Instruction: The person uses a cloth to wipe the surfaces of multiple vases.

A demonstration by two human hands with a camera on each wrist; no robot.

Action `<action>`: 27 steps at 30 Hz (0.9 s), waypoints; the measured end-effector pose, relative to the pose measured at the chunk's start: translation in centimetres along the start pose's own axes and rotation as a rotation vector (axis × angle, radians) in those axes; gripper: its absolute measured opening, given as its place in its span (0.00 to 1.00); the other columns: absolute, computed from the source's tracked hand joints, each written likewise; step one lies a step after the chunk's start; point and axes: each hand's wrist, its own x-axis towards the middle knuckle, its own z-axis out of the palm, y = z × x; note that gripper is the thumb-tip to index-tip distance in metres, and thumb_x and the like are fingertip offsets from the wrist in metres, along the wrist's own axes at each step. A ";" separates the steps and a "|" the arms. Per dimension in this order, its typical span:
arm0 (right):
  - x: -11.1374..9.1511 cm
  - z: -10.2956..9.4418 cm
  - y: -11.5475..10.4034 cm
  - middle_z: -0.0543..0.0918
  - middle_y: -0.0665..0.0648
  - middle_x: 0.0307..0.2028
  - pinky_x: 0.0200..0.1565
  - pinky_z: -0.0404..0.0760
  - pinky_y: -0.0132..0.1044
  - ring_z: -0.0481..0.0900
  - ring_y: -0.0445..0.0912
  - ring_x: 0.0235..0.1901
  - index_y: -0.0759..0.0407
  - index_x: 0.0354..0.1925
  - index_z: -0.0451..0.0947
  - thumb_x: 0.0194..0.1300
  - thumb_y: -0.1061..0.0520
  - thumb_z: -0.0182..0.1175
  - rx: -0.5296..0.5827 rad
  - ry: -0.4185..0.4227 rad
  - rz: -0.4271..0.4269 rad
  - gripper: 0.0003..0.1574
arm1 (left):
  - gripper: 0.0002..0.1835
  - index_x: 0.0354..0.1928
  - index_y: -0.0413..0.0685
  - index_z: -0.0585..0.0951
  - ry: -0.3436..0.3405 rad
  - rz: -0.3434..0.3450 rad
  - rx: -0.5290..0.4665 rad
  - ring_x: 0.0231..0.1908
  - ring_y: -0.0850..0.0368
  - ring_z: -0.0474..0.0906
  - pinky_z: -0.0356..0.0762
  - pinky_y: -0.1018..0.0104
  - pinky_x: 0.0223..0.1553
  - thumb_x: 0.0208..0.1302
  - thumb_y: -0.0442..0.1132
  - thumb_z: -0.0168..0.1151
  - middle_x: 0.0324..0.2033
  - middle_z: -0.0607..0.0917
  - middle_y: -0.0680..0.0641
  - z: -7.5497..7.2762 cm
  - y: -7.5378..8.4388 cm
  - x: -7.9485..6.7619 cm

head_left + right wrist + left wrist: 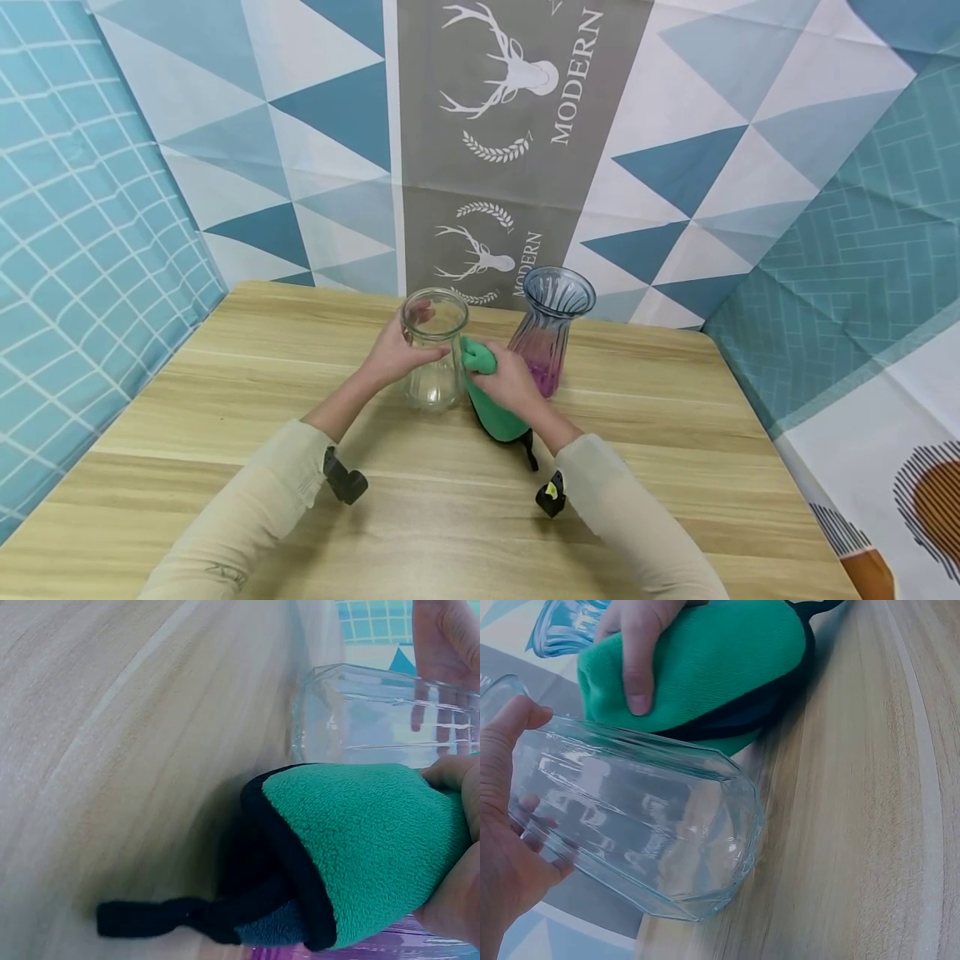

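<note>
A clear glass vase [433, 385] with a wide rim stands upright on the wooden table. My left hand [397, 352] grips it near the top, thumb in front and fingers behind, as the left wrist view of the clear vase [637, 817] also shows. A green cleaning cloth [497, 417] with black edging and a black hanging loop is bunched in my right hand [512, 382]. The cloth [360, 832] lies against or very close to the vase's right side; whether they touch I cannot tell. Its lower end hangs near the table top.
Just right of my right hand stands a second vase [551, 333], bluish at its flared rim and purple-pink at the base. The wooden table [450, 533] ends at a patterned wall covering [330, 150] behind. A blue tiled-pattern sheet [67, 250] borders the left side.
</note>
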 end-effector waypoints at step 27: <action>0.3 -0.2 -1.2 0.83 0.60 0.43 0.42 0.79 0.45 0.80 0.51 0.39 0.52 0.60 0.72 0.56 0.57 0.65 0.033 0.083 -0.050 0.32 | 0.43 0.68 0.38 0.56 -0.076 0.018 -0.042 0.66 0.39 0.59 0.54 0.42 0.68 0.52 0.32 0.68 0.63 0.69 0.34 -0.4 -0.2 0.0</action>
